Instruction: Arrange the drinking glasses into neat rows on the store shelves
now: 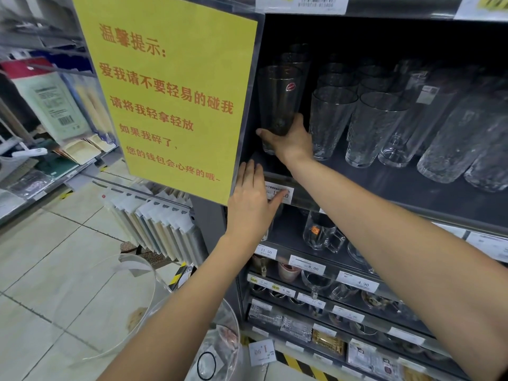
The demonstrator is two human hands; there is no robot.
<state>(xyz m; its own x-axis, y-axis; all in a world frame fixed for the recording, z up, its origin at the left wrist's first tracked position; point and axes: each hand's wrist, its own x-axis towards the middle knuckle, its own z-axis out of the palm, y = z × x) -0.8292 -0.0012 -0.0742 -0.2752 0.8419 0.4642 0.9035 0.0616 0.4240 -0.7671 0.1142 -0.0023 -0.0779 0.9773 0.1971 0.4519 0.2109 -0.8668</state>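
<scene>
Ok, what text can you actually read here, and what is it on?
yellow sign: "温馨提示: 爱我请不要轻易的碰我 / 请将我轻拿轻放 / 如果我碎了, 您的钱包会心疼的哦~"
price tag: "11.50"
second tag: "8.00"
third tag: "4.90"
upside-down tag: "1.90"
red sticker on the held glass: too small to read.
barcode label: blurred.

A retail shop aisle: dark shelves (412, 188) at right hold rows of drinking glasses (332, 119), with printed price tags (307, 264) clipped along each shelf edge. A yellow notice (176, 89) in Chinese hangs upper centre; packaged goods (52, 105) line racks at left.
</scene>
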